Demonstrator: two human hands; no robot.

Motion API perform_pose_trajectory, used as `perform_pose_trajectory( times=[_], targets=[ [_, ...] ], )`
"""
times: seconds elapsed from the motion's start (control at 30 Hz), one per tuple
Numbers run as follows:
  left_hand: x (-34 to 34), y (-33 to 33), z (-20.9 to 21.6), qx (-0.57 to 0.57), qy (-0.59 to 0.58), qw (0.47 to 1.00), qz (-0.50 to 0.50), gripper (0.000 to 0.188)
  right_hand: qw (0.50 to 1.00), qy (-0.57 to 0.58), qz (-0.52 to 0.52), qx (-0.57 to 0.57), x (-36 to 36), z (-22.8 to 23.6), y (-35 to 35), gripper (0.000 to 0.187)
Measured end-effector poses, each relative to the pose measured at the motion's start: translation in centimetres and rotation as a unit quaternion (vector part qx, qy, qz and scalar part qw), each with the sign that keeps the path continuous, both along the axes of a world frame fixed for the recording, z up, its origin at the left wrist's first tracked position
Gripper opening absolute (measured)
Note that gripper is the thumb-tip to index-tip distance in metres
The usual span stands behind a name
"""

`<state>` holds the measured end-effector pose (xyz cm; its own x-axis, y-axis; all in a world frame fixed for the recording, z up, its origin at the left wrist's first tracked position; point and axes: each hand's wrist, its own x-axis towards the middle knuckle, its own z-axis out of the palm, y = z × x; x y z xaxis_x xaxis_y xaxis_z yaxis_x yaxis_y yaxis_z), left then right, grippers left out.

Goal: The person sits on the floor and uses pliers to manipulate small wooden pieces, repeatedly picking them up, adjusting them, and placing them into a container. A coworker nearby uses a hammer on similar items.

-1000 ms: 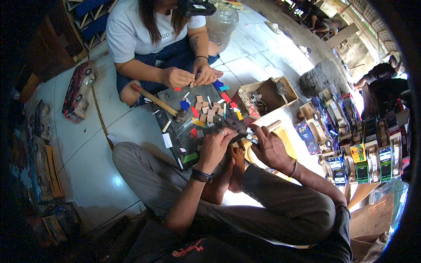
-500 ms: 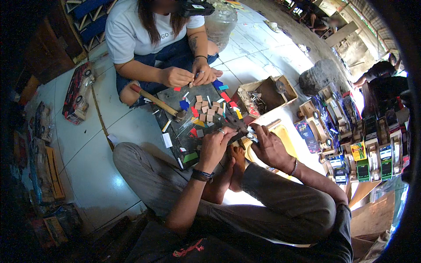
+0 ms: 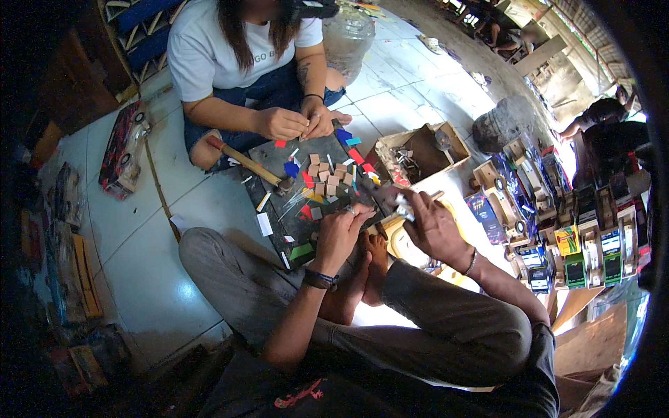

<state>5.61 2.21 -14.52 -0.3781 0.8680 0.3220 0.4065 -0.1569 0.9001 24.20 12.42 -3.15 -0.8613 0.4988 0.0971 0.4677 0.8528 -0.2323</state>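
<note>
My left hand (image 3: 340, 235) is closed in a pinch over the near right edge of a dark work board (image 3: 296, 202); whatever its fingertips hold is too small to make out. To its right, my right hand (image 3: 437, 226) grips a dark-headed tool with a pale handle (image 3: 404, 207), blurred and partly covered by the fingers. A gap separates the tool from my left fingertips. On the board lie several small wooden blocks (image 3: 320, 188), thin pale sticks (image 3: 294, 203) and coloured scraps, including a green strip (image 3: 301, 251). A wooden-handled hammer (image 3: 254, 166) rests across its left edge.
Opposite me, a seated person's hands (image 3: 300, 123) meet over the board's far edge. A wooden box (image 3: 456, 164) stands beyond my right hand, with a yellow tray (image 3: 456, 221) nearer. Several toy trucks (image 3: 536, 261) fill the right side; another (image 3: 122, 157) stands left on the tiles.
My right hand has moved slightly right and down with the tool, away from my left hand. The left hand stays nearly in place, still pinched. The other person's hands have shifted slightly.
</note>
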Motion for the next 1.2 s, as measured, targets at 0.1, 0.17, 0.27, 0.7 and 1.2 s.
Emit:
perform_pose_trajectory(
  times=[0.1,0.17,0.27,0.7,1.2],
  targets=[
    [0.2,0.3,-0.3,0.024,0.008,1.0,0.01,0.018,0.998,0.057,-0.019,0.014,0.0,0.1,0.5,0.06],
    [0.0,0.3,-0.4,-0.016,0.003,1.0,0.0,0.019,0.997,0.079,-0.004,0.02,-0.2,-0.3,0.3,0.063],
    [-0.3,0.0,-0.5,-0.099,0.059,0.993,-0.009,0.019,0.991,-0.13,-0.018,0.012,-0.5,-1.2,-0.5,0.064],
    [-0.2,-0.1,-0.2,-0.082,0.035,0.996,-0.007,0.019,0.998,-0.062,-0.002,0.009,0.0,-1.8,-0.2,0.06],
    [-1.6,-0.2,1.2,0.043,-0.493,0.867,-0.05,0.024,0.965,0.028,-0.058,-0.256,-0.2,0.8,-0.3,0.059]
  ],
)
